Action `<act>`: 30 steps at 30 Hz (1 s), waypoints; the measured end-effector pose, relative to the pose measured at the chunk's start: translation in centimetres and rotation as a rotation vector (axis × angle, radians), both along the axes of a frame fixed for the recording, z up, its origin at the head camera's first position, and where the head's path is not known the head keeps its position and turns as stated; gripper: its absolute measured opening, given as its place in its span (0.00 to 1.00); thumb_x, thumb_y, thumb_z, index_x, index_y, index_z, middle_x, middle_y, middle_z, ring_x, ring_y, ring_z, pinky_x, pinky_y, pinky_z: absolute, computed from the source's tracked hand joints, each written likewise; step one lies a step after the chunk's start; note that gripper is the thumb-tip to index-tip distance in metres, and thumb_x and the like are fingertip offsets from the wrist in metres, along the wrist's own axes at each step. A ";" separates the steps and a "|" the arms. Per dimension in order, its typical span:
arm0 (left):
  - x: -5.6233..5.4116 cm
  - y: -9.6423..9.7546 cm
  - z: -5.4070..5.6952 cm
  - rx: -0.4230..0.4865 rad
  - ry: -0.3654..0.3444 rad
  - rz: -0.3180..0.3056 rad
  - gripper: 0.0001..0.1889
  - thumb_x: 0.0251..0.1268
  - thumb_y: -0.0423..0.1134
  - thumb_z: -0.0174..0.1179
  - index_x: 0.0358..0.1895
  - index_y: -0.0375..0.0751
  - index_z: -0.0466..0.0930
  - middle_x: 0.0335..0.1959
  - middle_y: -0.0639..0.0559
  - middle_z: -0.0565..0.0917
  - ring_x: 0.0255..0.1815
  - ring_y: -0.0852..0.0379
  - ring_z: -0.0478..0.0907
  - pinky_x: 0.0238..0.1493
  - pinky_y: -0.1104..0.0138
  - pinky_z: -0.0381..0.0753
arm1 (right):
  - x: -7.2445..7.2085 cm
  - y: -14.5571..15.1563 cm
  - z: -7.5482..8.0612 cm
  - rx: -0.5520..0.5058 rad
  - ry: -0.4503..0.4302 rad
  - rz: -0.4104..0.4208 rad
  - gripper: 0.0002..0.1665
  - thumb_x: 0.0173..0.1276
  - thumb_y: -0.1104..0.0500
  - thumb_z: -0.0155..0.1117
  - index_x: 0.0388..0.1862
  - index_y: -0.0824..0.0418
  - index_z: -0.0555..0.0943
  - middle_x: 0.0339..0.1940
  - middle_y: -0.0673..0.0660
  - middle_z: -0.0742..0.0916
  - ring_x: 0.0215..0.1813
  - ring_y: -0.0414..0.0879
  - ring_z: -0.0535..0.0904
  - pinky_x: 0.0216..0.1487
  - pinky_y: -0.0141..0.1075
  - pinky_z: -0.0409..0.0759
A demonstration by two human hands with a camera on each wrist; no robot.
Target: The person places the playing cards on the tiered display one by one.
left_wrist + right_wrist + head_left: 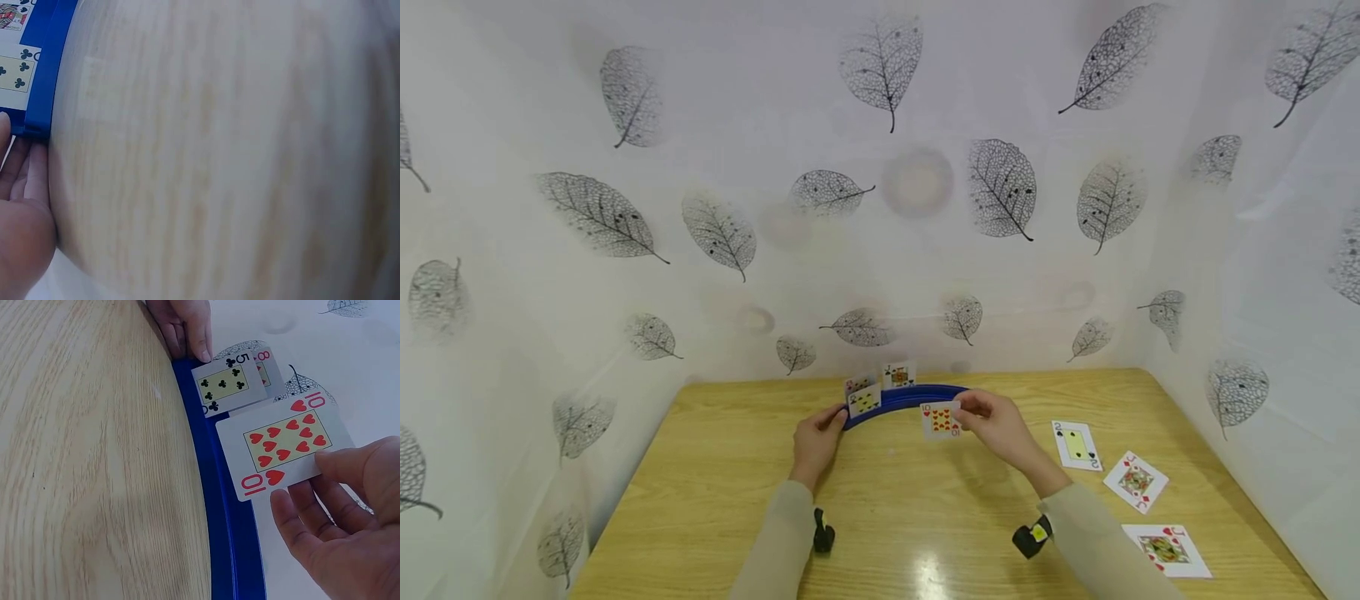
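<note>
A curved blue playing-card holder lies toward the back of the table. My left hand grips its left end, thumb over the top and fingers at the side. The five of clubs stands in the front of the holder near that hand, partly covering a red eight. Behind them rises a black-suited face card. Between thumb and fingers, my right hand pinches the ten of hearts by one edge. In the right wrist view this card overlaps the holder.
Face up on the right side of the wooden table are the two of spades, a red diamond face card and the jack of hearts. The right forearm partly covers the jack. A leaf-patterned white curtain surrounds the table's back and sides.
</note>
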State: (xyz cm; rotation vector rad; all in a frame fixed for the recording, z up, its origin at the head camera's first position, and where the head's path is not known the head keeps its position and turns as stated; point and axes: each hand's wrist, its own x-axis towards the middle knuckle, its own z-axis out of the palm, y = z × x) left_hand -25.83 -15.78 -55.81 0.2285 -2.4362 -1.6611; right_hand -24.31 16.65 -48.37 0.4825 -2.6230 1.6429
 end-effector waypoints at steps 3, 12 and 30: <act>-0.1 -0.1 0.0 0.006 -0.004 0.001 0.17 0.77 0.46 0.65 0.61 0.43 0.88 0.63 0.42 0.87 0.69 0.38 0.80 0.74 0.44 0.76 | -0.4 -0.5 0.1 -0.011 0.002 0.004 0.14 0.78 0.60 0.67 0.56 0.67 0.85 0.46 0.64 0.90 0.43 0.51 0.88 0.44 0.40 0.89; -0.3 -0.5 -0.2 -0.004 -0.020 -0.001 0.17 0.78 0.45 0.64 0.62 0.43 0.88 0.64 0.42 0.86 0.70 0.38 0.80 0.74 0.45 0.76 | -1.7 -2.0 -0.1 0.019 0.010 -0.030 0.11 0.77 0.63 0.66 0.54 0.66 0.85 0.44 0.62 0.91 0.43 0.48 0.87 0.42 0.32 0.86; -0.1 -0.2 -0.2 0.005 -0.011 -0.011 0.17 0.77 0.45 0.65 0.61 0.43 0.88 0.64 0.42 0.86 0.71 0.38 0.79 0.76 0.45 0.75 | -3.8 -4.0 -0.6 0.071 0.008 -0.083 0.15 0.76 0.62 0.67 0.57 0.67 0.86 0.46 0.61 0.91 0.45 0.50 0.88 0.46 0.39 0.88</act>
